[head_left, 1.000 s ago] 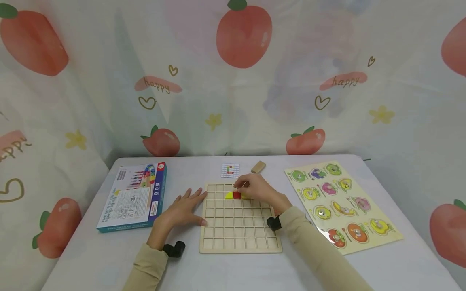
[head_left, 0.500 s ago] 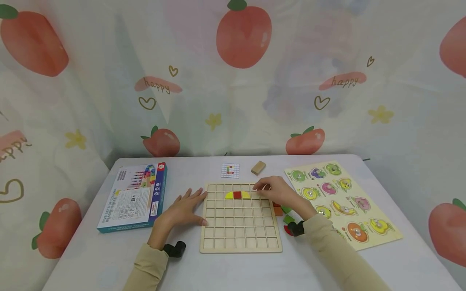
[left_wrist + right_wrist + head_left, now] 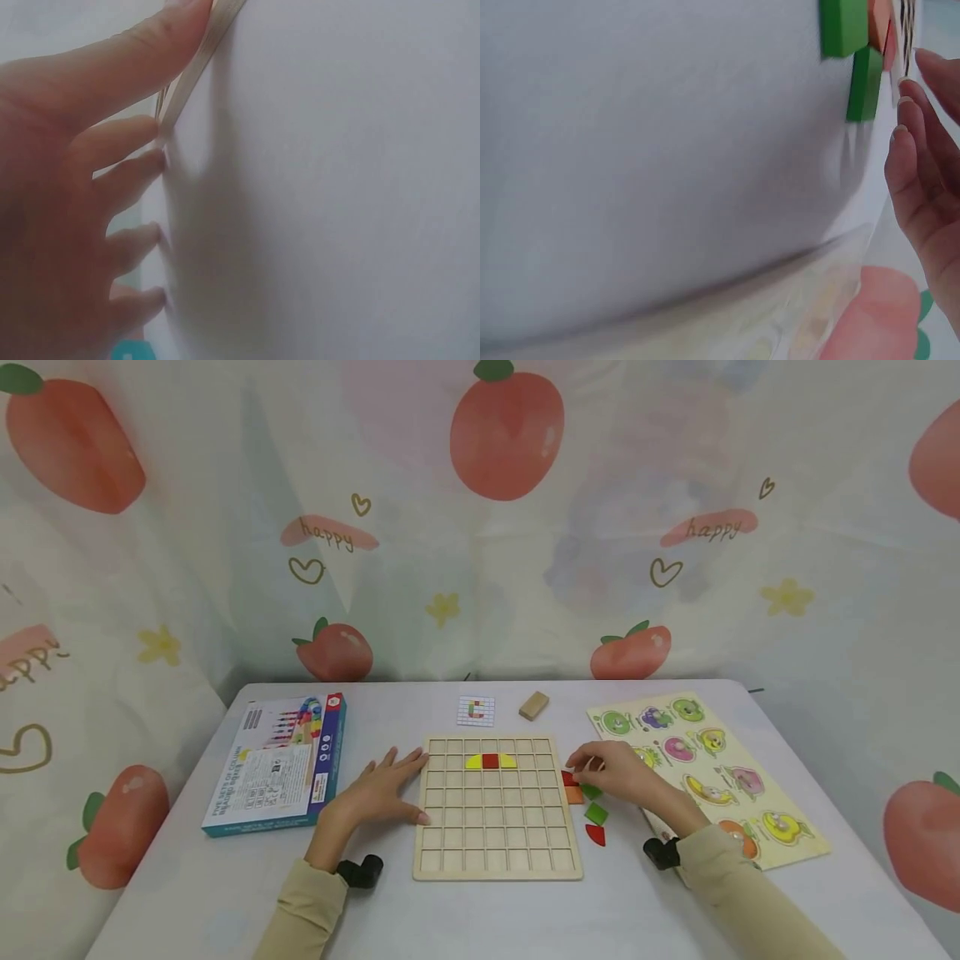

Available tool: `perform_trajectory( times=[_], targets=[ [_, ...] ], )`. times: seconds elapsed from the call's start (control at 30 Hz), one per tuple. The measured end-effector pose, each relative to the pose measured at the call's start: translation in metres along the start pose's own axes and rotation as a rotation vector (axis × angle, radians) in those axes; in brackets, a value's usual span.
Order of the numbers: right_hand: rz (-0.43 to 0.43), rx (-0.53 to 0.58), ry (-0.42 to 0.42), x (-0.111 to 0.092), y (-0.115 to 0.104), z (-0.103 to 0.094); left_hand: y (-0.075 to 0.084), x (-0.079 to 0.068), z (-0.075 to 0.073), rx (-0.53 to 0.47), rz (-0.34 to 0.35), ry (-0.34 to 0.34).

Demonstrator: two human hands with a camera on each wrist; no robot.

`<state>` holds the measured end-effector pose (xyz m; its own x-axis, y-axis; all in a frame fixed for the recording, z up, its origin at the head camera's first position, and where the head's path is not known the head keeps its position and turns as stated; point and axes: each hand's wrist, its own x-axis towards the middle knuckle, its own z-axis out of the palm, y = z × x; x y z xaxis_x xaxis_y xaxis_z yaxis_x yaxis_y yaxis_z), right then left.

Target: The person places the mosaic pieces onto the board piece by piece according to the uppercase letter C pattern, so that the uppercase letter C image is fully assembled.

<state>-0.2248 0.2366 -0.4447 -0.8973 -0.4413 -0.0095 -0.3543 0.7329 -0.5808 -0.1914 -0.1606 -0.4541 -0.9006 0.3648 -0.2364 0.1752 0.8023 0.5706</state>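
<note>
A wooden grid board lies on the table with a red square block between two yellow curved pieces in one of its upper rows. Spread out at the board's left edge, my left hand touches it with thumb and fingertips. My right hand hovers just right of the board, fingers loosely bent, holding nothing. Under and beside it lie a red piece, an orange block, green blocks and a red curved piece. In the right wrist view, the fingertips are apart from the green blocks.
A small card with a coloured grid pattern and a wooden block sit behind the board. At the left is a flat blue-edged box. A fruit picture board lies at the right, partly under the right forearm.
My right hand has moved off the grid board, rightward and nearer to me, to the loose blocks. The yellow piece it covered now shows. The left hand has stayed in place.
</note>
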Motion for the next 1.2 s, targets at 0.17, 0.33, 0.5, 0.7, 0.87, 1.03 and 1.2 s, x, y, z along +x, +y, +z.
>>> perform_trajectory(
  times=[0.17,0.33,0.5,0.7,0.87,1.03,1.2],
  targets=[
    [0.001,-0.023,0.014,-0.005,0.009,-0.009,-0.001,0.000,-0.001,0.012,0.000,-0.007],
    [0.024,-0.017,-0.036,-0.009,0.014,-0.014,-0.004,0.000,-0.002,0.014,-0.002,-0.012],
    [0.062,0.012,-0.080,-0.011,0.018,-0.013,-0.006,0.001,-0.001,0.006,-0.002,-0.010],
    [0.077,0.002,-0.096,-0.011,0.018,-0.009,-0.008,0.002,0.001,0.006,0.006,-0.008],
    [0.119,-0.010,-0.105,-0.011,0.016,-0.008,-0.008,0.004,0.003,0.011,0.006,-0.012],
    [0.134,0.003,-0.102,-0.013,0.014,-0.008,-0.008,0.005,0.004,0.014,0.008,-0.012],
    [0.090,0.043,-0.129,-0.016,0.014,-0.012,-0.009,0.006,0.006,0.008,0.010,-0.009]
  ],
)
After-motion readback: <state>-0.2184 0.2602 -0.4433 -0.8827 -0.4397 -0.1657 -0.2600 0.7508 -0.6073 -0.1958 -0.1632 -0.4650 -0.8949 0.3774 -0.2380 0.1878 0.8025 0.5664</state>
